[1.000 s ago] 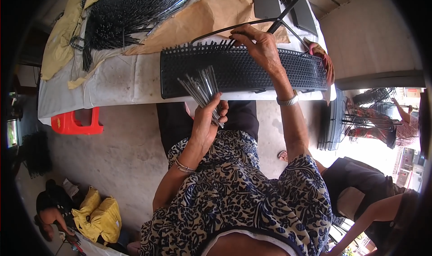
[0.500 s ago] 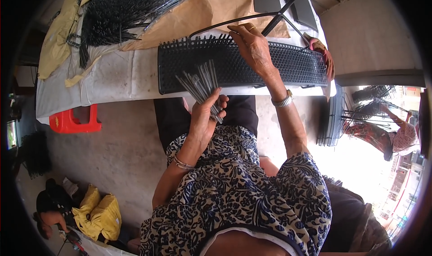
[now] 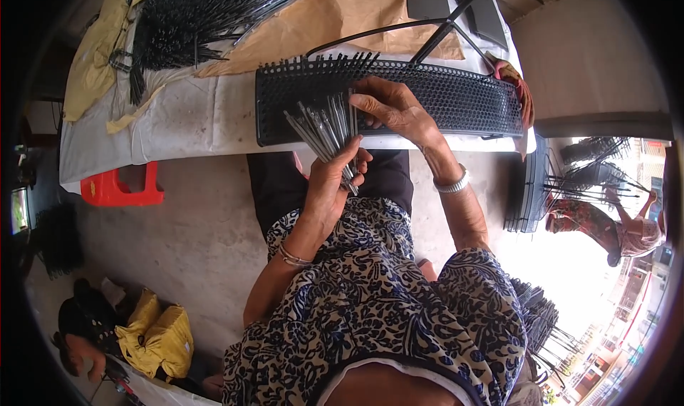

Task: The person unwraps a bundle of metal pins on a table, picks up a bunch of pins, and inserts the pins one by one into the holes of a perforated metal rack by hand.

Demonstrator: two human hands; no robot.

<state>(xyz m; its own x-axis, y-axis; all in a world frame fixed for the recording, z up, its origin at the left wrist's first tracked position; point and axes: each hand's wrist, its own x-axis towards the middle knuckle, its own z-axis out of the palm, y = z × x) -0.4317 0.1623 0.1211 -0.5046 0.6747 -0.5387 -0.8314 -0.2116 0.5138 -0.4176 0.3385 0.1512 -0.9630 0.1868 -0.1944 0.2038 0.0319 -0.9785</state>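
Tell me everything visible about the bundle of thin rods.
The bundle of thin rods is grey to black with glossy, pale highlights; the material could be plastic or metal. The left hand grips it near the lower end, where a few tips poke out below. Above, the rods fan out at uneven heights, leaning up and left, in front of the black perforated panel. The right hand is at its right edge, apparently pinching one rod.

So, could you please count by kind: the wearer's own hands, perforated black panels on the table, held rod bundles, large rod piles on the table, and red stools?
Left hand and right hand: 2
Perforated black panel: 1
Held rod bundle: 1
Large rod pile: 1
Red stool: 1
Total: 6
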